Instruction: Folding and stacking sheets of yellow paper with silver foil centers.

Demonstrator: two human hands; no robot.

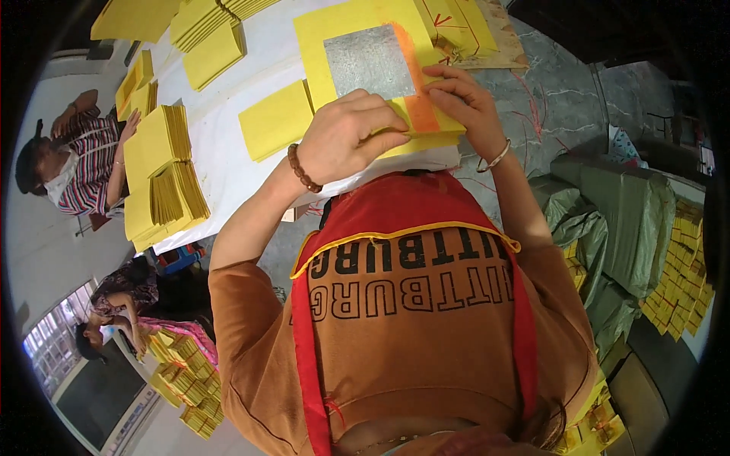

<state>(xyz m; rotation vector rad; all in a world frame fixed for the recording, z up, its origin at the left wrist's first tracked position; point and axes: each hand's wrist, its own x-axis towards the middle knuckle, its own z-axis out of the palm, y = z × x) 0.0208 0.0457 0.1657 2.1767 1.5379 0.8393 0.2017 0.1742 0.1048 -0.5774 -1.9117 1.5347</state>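
Observation:
A stack of yellow paper (314,34) lies at the table's front edge. Its top sheet bears a silver square (369,61) and an orange strip (420,112). My left hand (353,135), a brown bead bracelet at its wrist, is closed at the stack's front edge, thumb and fingers pinching the yellow paper. My right hand (468,105), with a pale bangle, rests over the stack's right edge. Its fingers are apart and lie on the orange strip; the underside of that hand is hidden. Left of the stack sits a smaller yellow paper pad (277,121).
More yellow paper bundles (163,163) stand along the white-covered table (220,144). At the far left a person in a striped shirt (95,148) touches them; another person (125,296) bends over yellow bundles (186,372). Green-wrapped piles (616,213) stand at right.

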